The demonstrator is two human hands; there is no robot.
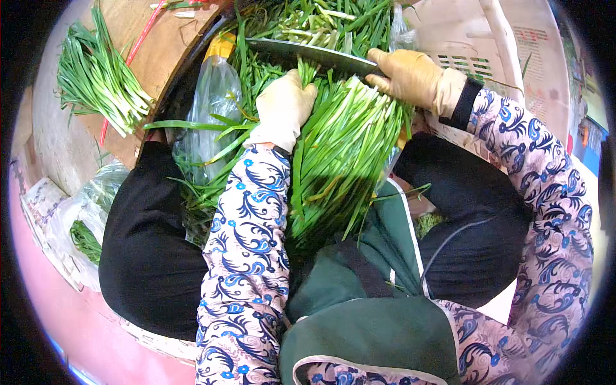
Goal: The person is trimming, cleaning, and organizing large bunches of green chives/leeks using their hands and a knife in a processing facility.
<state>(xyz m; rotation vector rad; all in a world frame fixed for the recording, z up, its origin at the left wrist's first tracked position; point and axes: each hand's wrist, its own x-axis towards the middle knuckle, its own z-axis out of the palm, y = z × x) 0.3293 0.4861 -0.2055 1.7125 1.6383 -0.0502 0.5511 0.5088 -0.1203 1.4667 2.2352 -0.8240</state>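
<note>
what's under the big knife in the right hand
Leafy greens show beyond the knife, and a bundle of green stalks on its near side; whatever lies directly beneath is covered.

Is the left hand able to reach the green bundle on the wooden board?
Probably yes: the left hand grips leaves, but the way over the plastic bag to the bundle looks free.

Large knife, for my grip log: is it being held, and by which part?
The right hand holds the large knife by its right end, which the hand covers.
</note>
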